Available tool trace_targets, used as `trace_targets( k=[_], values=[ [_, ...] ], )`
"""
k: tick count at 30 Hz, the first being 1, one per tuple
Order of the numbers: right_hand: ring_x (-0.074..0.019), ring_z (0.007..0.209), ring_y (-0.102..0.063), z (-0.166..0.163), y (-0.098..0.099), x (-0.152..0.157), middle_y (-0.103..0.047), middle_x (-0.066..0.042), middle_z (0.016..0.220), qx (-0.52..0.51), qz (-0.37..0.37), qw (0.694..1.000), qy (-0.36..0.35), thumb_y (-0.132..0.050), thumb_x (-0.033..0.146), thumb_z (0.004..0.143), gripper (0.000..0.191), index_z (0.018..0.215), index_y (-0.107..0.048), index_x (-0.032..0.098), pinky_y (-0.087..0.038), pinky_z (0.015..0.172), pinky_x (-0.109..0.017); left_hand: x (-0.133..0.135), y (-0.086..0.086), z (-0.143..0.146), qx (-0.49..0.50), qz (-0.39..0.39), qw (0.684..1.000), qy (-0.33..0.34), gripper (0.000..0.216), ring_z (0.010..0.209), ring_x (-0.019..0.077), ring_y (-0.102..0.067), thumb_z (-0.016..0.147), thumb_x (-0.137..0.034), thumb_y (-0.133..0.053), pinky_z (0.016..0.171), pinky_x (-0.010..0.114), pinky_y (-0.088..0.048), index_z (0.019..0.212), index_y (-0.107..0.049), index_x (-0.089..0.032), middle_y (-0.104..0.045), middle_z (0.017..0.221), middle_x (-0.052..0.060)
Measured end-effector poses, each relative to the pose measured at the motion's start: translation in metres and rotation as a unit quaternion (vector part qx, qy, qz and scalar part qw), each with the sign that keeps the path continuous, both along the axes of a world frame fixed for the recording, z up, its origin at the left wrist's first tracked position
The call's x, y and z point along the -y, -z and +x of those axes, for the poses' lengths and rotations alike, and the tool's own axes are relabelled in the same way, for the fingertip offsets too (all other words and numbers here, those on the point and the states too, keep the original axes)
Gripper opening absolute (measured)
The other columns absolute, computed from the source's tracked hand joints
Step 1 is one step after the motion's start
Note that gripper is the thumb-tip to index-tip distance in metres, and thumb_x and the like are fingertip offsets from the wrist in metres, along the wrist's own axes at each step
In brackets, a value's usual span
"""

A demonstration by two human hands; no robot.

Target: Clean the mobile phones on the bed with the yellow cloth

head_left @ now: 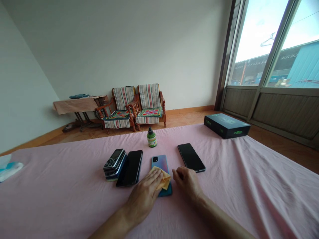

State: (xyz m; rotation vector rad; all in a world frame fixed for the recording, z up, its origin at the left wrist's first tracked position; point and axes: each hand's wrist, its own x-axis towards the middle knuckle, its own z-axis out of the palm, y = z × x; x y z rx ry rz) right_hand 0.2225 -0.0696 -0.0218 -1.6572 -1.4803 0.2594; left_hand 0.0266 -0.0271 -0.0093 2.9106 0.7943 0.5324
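Observation:
A blue phone (160, 163) lies back up on the pink cloth (224, 186), camera end away from me. My left hand (147, 191) presses a folded yellow cloth (164, 181) onto the phone's near half, fingers flat and together. My right hand (185, 179) rests beside the phone's right edge with fingers curled, touching or nearly touching it. A small green bottle (151, 137) stands upright just beyond the phone.
A black phone (191, 157) lies screen up to the right. Left of the blue phone lie another black phone (130, 167) and a stack of keypad phones (114, 163). A dark box (226, 125) sits far right. A tissue pack (8, 169) is at the left edge.

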Motion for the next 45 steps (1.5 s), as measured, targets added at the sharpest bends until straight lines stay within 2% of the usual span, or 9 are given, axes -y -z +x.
trace_targets(
  k=[4,11,17,22,27,32,35,41,45],
  values=[
    [-0.0102,0.048,-0.042,0.002,0.002,0.001,-0.054,-0.001,0.052,0.001,-0.004,1.000,0.003,-0.040,0.037,0.088,0.043,0.050,-0.047,0.018,-0.024,0.050,-0.025,-0.012,-0.001,0.010,0.012,0.007,1.000,-0.025,0.040,0.131,0.0223,-0.042,0.094,-0.018,-0.043,0.107,0.043,-0.039,0.133,-0.049,-0.015,-0.050,0.138,0.011],
    [-0.0101,0.047,-0.042,0.000,0.002,0.000,-0.049,0.000,0.051,-0.008,0.000,1.000,-0.004,-0.045,0.031,0.086,0.039,0.050,-0.051,0.017,-0.024,0.049,-0.024,0.009,-0.002,-0.003,-0.016,0.010,0.999,0.035,0.045,0.134,0.0202,-0.036,0.095,-0.017,-0.040,0.109,0.040,-0.038,0.140,-0.040,-0.020,-0.044,0.144,0.006],
    [-0.0137,0.070,-0.054,-0.007,-0.001,0.007,-0.059,-0.005,0.077,-0.017,0.044,0.995,-0.089,-0.048,0.009,0.075,0.022,0.070,-0.068,0.017,-0.037,0.062,-0.022,-0.021,-0.005,0.011,-0.033,0.014,0.999,-0.011,0.040,0.133,0.0215,-0.039,0.097,-0.021,-0.036,0.108,0.042,-0.039,0.135,-0.046,-0.015,-0.047,0.141,0.011],
    [-0.0158,0.073,-0.050,-0.017,-0.006,0.023,-0.057,-0.003,0.075,0.078,0.087,0.988,-0.104,-0.051,0.008,0.073,0.014,0.067,-0.061,0.017,-0.034,0.068,-0.028,-0.052,-0.003,0.024,-0.052,0.026,0.998,-0.032,0.040,0.133,0.0222,-0.038,0.097,-0.025,-0.035,0.110,0.043,-0.035,0.133,-0.048,-0.013,-0.047,0.141,0.013],
    [-0.0164,0.068,-0.045,-0.028,-0.010,0.029,-0.056,-0.003,0.069,0.208,0.068,0.970,-0.103,-0.054,0.010,0.072,0.015,0.060,-0.054,0.018,-0.027,0.063,-0.032,-0.068,0.009,0.031,-0.062,0.023,0.995,-0.070,0.041,0.134,0.0225,-0.036,0.095,-0.020,-0.033,0.110,0.041,-0.036,0.133,-0.046,-0.008,-0.044,0.142,0.016],
    [-0.0174,0.068,-0.044,-0.031,-0.011,0.030,-0.057,-0.004,0.072,0.248,0.041,0.962,-0.106,-0.055,0.012,0.072,0.013,0.061,-0.055,0.018,-0.023,0.061,-0.033,-0.056,0.015,0.028,-0.070,0.024,0.992,-0.100,0.043,0.134,0.0240,-0.036,0.093,-0.013,-0.031,0.109,0.042,-0.036,0.133,-0.045,-0.007,-0.043,0.142,0.017],
    [-0.0174,0.068,-0.044,-0.031,-0.013,0.031,-0.057,-0.004,0.072,0.246,0.030,0.963,-0.109,-0.056,0.011,0.071,0.012,0.061,-0.056,0.018,-0.023,0.062,-0.033,-0.051,0.012,0.025,-0.075,0.028,0.992,-0.098,0.043,0.134,0.0217,-0.036,0.092,-0.012,-0.033,0.109,0.040,-0.036,0.133,-0.047,-0.011,-0.045,0.142,0.014],
    [-0.0167,0.066,-0.047,-0.032,-0.010,0.029,-0.058,-0.004,0.074,0.239,0.007,0.965,-0.104,-0.054,0.008,0.074,0.015,0.064,-0.058,0.019,-0.024,0.060,-0.032,-0.060,0.004,0.028,-0.091,0.036,0.989,-0.109,0.041,0.129,0.0233,-0.045,0.092,-0.011,-0.032,0.108,0.041,-0.038,0.128,-0.051,-0.008,-0.051,0.136,0.017],
    [-0.0162,0.066,-0.048,-0.032,-0.006,0.027,-0.059,-0.004,0.076,0.231,0.018,0.967,-0.106,-0.053,0.006,0.075,0.016,0.068,-0.059,0.019,-0.026,0.061,-0.032,-0.048,0.004,0.027,-0.103,0.040,0.988,-0.108,0.044,0.128,0.0230,-0.046,0.087,-0.005,-0.033,0.106,0.040,-0.040,0.127,-0.051,-0.009,-0.052,0.136,0.016]
  ],
)
